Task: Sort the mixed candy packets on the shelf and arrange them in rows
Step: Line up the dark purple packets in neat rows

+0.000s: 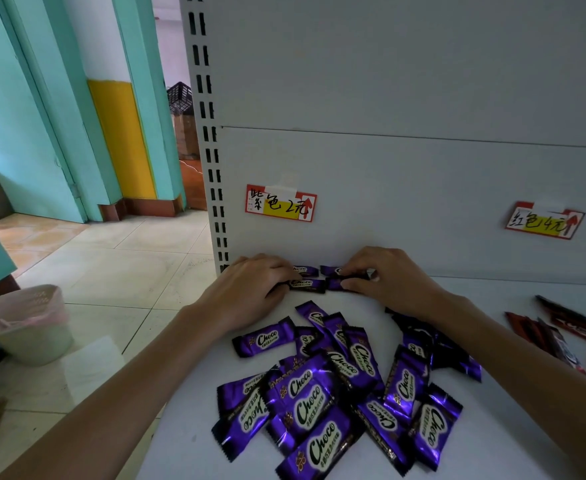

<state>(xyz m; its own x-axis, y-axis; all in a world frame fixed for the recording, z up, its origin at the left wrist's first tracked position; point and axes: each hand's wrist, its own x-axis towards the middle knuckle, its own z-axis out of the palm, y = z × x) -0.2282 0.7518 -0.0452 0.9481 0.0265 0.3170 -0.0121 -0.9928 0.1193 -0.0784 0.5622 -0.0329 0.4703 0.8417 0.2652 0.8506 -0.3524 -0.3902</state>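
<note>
Fingers point(281, 273) of left hand point(250, 289) and right hand point(385, 278) curled, pinching glossy purple foil packets point(307, 285). Nearer the wrists, crinkled rectangular pile point(319, 393); rightward, red wrappers point(561, 327) on smooth white shelf point(492, 427).

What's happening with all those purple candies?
A person is sorting candy on a white shelf. The left hand and the right hand each pinch purple Choco packets lined up in two short rows against the back panel, under the purple price label. A loose pile of the same purple candy waits in front. The red packets lie apart on the right, below the red price label.
</note>
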